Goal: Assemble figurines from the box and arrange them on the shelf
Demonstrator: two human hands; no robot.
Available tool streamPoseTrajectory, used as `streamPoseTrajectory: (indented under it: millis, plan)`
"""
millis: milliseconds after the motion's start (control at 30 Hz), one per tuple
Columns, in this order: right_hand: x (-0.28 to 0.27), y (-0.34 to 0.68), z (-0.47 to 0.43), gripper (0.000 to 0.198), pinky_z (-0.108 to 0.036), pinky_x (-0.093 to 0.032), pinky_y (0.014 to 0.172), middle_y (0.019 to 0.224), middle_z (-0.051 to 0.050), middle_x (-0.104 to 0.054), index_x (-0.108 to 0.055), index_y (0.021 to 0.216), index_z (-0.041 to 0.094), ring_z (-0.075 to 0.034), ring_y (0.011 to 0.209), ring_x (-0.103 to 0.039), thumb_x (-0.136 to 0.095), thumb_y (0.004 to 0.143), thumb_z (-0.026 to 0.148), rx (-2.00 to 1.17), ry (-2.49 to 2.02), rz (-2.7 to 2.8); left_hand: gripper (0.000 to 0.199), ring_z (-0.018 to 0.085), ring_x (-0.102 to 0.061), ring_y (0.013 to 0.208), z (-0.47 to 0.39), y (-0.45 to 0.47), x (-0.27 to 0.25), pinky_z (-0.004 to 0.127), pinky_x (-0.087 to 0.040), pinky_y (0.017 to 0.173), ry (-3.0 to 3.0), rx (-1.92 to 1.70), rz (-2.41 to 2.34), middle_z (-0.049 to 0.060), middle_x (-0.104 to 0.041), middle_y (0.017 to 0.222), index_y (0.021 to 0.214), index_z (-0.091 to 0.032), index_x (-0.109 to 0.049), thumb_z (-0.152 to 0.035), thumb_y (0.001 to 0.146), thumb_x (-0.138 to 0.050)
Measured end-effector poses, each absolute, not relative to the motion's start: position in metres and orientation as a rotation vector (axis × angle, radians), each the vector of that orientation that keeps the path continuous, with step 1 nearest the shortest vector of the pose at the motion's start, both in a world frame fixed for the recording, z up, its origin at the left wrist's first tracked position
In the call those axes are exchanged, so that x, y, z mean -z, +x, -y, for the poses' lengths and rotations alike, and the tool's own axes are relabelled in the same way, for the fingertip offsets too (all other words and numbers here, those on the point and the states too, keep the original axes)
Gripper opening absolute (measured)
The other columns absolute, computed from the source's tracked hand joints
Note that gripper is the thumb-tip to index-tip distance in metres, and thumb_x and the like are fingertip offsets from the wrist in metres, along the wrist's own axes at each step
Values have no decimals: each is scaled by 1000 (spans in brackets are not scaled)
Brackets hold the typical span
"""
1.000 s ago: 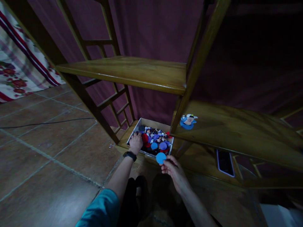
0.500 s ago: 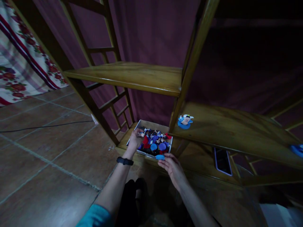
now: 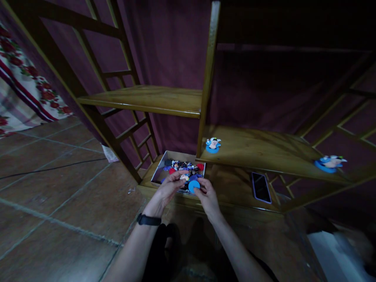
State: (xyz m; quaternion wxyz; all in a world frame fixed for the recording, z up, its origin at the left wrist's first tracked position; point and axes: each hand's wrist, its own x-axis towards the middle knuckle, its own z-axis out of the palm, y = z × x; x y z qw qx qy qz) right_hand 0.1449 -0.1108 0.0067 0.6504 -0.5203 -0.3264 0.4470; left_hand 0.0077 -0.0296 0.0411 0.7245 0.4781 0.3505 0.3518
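Note:
My right hand (image 3: 209, 197) pinches a round blue base (image 3: 194, 186) in front of the box. Close beside it, my left hand (image 3: 169, 188), with a dark wristband, closes its fingertips on a small pale figurine (image 3: 185, 177); its details are too small to make out. Beneath both hands is a shallow open cardboard box (image 3: 158, 172), filled with a jumble of small figures and round bases in red, purple, blue and black. The fingers hide part of its contents.
The box sits on the low shelf of a wooden rack (image 3: 141, 98). Two figurines on blue bases stand on the right shelf: one near the post (image 3: 213, 145), another at the far end (image 3: 329, 163). A dark phone (image 3: 261, 188) lies below. A cable (image 3: 58, 168) crosses the floor.
My left hand has drawn back from inside the box with the pale figurine. My right hand has lifted and tilted the blue base, bringing both hands together. The view has turned right.

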Motion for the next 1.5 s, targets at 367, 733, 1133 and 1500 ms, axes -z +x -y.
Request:
streamPoseTrajectory:
  millis: [367, 733, 1133, 1500]
  plan:
    - [-5, 153, 108, 28, -31, -51, 66, 83, -1, -66, -60, 92, 20, -19, 76, -61, -62, 66, 29, -1008, -1220, 720, 36, 13, -57, 72, 41, 23, -36, 24, -43, 70, 1204, -894, -820, 2, -64, 83, 92, -15, -60, -20, 59, -73]
    - [13, 147, 103, 28, -30, -48, 74, 92, -1, -66, -61, 96, 23, -17, 80, -61, -58, 68, 22, -794, -1337, 885, 38, 13, -57, 76, 44, 24, -31, 24, -43, 72, 1155, -895, -744, 4, -64, 90, 99, -17, -61, -21, 63, -71]
    - [4, 139, 103, 29, -32, -53, 71, 100, -2, -63, -59, 96, 24, -20, 89, -60, -61, 69, 35, -1017, -1258, 822, 32, 17, -57, 76, 40, 22, -6, 28, -44, 72, 1379, -864, -854, 4, -66, 82, 89, -15, -66, -30, 62, -71]
    - [-3, 138, 103, 36, -31, -56, 59, 97, -2, -61, -61, 96, 25, -20, 81, -62, -64, 66, 44, -1191, -1295, 741, 31, 14, -56, 69, 42, 15, -14, 26, -43, 67, 1363, -777, -822, 2, -64, 74, 83, -13, -65, -26, 56, -75]
